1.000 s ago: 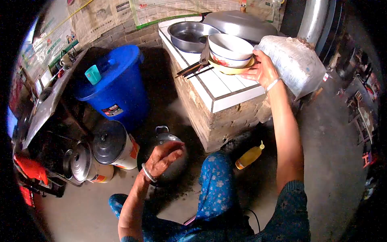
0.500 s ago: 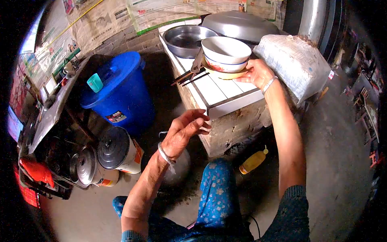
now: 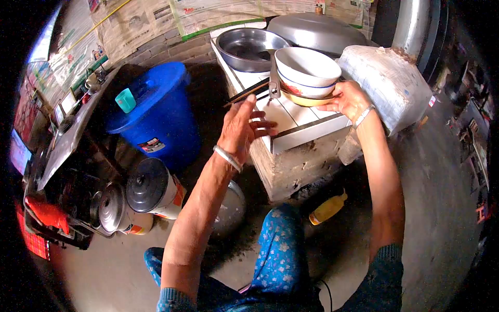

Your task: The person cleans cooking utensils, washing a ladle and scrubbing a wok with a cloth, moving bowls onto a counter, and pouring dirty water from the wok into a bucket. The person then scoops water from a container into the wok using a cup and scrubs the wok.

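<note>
A stack of bowls stands at the front of the white-tiled stove top (image 3: 296, 115). It has a white bowl (image 3: 306, 60) on top, another with a red pattern below, and a yellow bowl (image 3: 304, 101) at the bottom. My right hand (image 3: 351, 101) grips the stack from the right, fingers under the yellow rim and thumb along the side. Left of the bowls, a metal utensil (image 3: 274, 78) leans against them beside dark chopsticks (image 3: 249, 92). My left hand (image 3: 241, 127) is open with fingers apart, just in front of the chopsticks, holding nothing.
Behind the bowls are a steel basin (image 3: 249, 49) and a large domed metal lid (image 3: 317, 32). A wrapped block (image 3: 382, 83) stands to the right. On the left are a blue lidded bucket (image 3: 161, 114) with a teal cup (image 3: 125, 100) and pails. A yellow bottle (image 3: 328, 207) lies on the floor.
My left hand has moved up toward the chopsticks, and its fingers have spread. My right hand stays on the bowls. The view has shifted slightly, and the utensil now stands more upright.
</note>
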The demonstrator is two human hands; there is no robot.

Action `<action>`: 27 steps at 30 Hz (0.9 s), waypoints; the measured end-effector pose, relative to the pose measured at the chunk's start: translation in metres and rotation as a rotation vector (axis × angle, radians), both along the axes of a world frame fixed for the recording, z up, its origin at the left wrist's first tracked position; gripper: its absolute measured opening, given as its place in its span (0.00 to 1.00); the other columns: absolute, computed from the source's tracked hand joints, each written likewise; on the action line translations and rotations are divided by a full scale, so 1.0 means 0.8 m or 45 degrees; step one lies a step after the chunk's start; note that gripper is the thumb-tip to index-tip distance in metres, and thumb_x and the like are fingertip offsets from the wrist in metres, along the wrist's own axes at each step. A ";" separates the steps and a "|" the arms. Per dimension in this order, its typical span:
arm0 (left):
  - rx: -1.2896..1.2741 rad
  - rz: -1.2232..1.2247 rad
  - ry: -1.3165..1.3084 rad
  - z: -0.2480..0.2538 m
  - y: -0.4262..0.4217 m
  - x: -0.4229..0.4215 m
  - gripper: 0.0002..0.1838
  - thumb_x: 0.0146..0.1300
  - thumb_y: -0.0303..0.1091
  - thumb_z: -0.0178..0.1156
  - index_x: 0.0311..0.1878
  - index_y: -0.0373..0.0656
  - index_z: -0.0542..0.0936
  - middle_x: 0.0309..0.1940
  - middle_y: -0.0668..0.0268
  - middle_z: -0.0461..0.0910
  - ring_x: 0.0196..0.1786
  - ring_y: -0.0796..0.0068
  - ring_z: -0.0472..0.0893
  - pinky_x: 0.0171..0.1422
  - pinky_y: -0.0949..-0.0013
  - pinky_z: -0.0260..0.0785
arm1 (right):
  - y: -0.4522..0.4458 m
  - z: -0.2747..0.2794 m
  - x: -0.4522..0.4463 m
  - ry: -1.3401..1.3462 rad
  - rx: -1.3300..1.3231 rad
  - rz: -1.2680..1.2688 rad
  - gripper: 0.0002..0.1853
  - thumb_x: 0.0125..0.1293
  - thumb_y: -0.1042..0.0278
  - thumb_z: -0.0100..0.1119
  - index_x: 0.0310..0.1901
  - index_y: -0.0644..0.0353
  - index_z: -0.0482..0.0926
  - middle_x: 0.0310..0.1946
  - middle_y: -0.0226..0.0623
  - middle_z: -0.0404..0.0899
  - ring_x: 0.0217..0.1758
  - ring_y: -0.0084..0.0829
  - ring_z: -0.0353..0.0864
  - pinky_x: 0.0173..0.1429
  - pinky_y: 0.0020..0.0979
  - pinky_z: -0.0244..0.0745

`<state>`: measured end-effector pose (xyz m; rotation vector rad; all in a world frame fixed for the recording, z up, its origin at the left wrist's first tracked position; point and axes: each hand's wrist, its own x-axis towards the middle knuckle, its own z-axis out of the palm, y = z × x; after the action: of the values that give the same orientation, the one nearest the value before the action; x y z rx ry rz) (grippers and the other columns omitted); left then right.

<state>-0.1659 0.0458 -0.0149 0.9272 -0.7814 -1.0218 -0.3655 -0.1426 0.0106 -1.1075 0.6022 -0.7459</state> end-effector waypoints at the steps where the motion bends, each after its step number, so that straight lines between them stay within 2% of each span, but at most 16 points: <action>1: 0.018 0.046 -0.018 -0.002 -0.010 0.011 0.28 0.61 0.51 0.51 0.51 0.35 0.63 0.39 0.51 0.69 0.39 0.57 0.76 0.40 0.57 0.73 | -0.001 -0.001 0.000 0.001 0.000 0.008 0.21 0.47 0.78 0.43 0.47 0.76 0.64 0.43 0.56 0.72 0.43 0.56 0.75 0.41 0.55 0.77; 3: 0.031 0.059 -0.054 -0.001 -0.021 0.028 0.27 0.60 0.52 0.52 0.49 0.36 0.65 0.37 0.55 0.69 0.37 0.61 0.76 0.39 0.58 0.73 | 0.009 0.004 0.001 0.023 0.000 -0.076 0.21 0.48 0.77 0.43 0.47 0.76 0.64 0.43 0.55 0.72 0.43 0.55 0.76 0.41 0.55 0.77; 5: 0.069 0.295 -0.170 0.004 -0.027 0.031 0.26 0.57 0.53 0.56 0.43 0.37 0.67 0.32 0.62 0.69 0.34 0.66 0.75 0.35 0.62 0.73 | 0.001 -0.001 -0.002 0.010 -0.005 -0.053 0.21 0.48 0.77 0.43 0.46 0.76 0.64 0.43 0.56 0.72 0.43 0.56 0.76 0.41 0.55 0.77; 7: 0.015 0.298 -0.194 -0.001 -0.044 0.050 0.27 0.56 0.52 0.58 0.43 0.36 0.66 0.33 0.62 0.68 0.34 0.67 0.74 0.34 0.63 0.73 | 0.007 0.003 -0.004 0.026 0.015 -0.068 0.19 0.49 0.78 0.42 0.46 0.77 0.66 0.42 0.56 0.73 0.43 0.52 0.76 0.46 0.55 0.74; 12: 0.019 0.364 -0.203 0.005 -0.090 0.072 0.33 0.57 0.51 0.57 0.52 0.31 0.62 0.42 0.56 0.65 0.38 0.62 0.76 0.37 0.60 0.75 | 0.011 0.004 -0.013 0.044 -0.079 -0.098 0.20 0.49 0.78 0.43 0.45 0.79 0.65 0.41 0.59 0.72 0.42 0.52 0.77 0.42 0.53 0.77; 17: 0.019 0.325 -0.176 0.008 -0.109 0.084 0.34 0.56 0.51 0.57 0.53 0.31 0.62 0.44 0.54 0.64 0.38 0.60 0.76 0.38 0.58 0.75 | 0.000 -0.007 -0.031 -0.014 -0.080 -0.096 0.20 0.47 0.78 0.43 0.44 0.77 0.66 0.41 0.57 0.72 0.41 0.51 0.77 0.39 0.52 0.78; 19: 0.011 0.329 -0.125 0.006 -0.109 0.088 0.34 0.55 0.51 0.58 0.53 0.31 0.62 0.44 0.54 0.64 0.39 0.59 0.75 0.38 0.57 0.75 | 0.015 -0.001 -0.033 0.016 -0.112 -0.223 0.17 0.47 0.75 0.44 0.40 0.76 0.69 0.38 0.57 0.74 0.38 0.52 0.78 0.36 0.52 0.79; 21: 0.052 0.347 -0.104 -0.001 -0.111 0.094 0.35 0.54 0.52 0.59 0.52 0.32 0.62 0.44 0.53 0.64 0.40 0.59 0.74 0.38 0.57 0.74 | 0.014 -0.004 -0.038 0.011 -0.109 -0.222 0.18 0.47 0.75 0.45 0.40 0.78 0.68 0.38 0.58 0.74 0.37 0.52 0.78 0.36 0.52 0.79; 23: -0.050 0.349 -0.209 -0.003 -0.108 0.096 0.34 0.54 0.52 0.59 0.52 0.32 0.62 0.45 0.52 0.64 0.39 0.59 0.74 0.37 0.58 0.74 | 0.021 -0.002 -0.045 0.035 -0.172 -0.254 0.19 0.47 0.74 0.45 0.40 0.80 0.68 0.38 0.59 0.73 0.39 0.53 0.78 0.37 0.51 0.79; 24: -0.047 0.402 -0.229 0.000 -0.101 0.089 0.32 0.55 0.52 0.58 0.51 0.33 0.64 0.43 0.55 0.66 0.38 0.63 0.74 0.37 0.60 0.73 | 0.019 -0.003 -0.048 0.055 -0.155 -0.233 0.21 0.46 0.74 0.45 0.43 0.80 0.67 0.39 0.59 0.73 0.41 0.53 0.77 0.37 0.52 0.80; 25: -0.042 0.404 -0.225 0.000 -0.094 0.087 0.32 0.55 0.52 0.58 0.51 0.33 0.64 0.43 0.55 0.66 0.38 0.63 0.74 0.37 0.60 0.73 | 0.022 -0.003 -0.049 0.059 -0.152 -0.231 0.21 0.46 0.74 0.45 0.43 0.80 0.67 0.39 0.59 0.73 0.41 0.53 0.77 0.37 0.52 0.80; 27: -0.095 0.403 -0.338 0.003 -0.079 0.080 0.40 0.56 0.51 0.56 0.58 0.26 0.57 0.47 0.46 0.67 0.41 0.61 0.74 0.35 0.63 0.75 | 0.034 0.001 -0.054 0.104 -0.199 -0.297 0.22 0.47 0.73 0.45 0.44 0.78 0.67 0.41 0.59 0.72 0.42 0.54 0.77 0.36 0.51 0.80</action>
<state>-0.1020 -0.0175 -0.0128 1.0955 -0.8531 -0.5969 -0.4086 -0.1155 0.0111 -1.2289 0.7612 -0.9655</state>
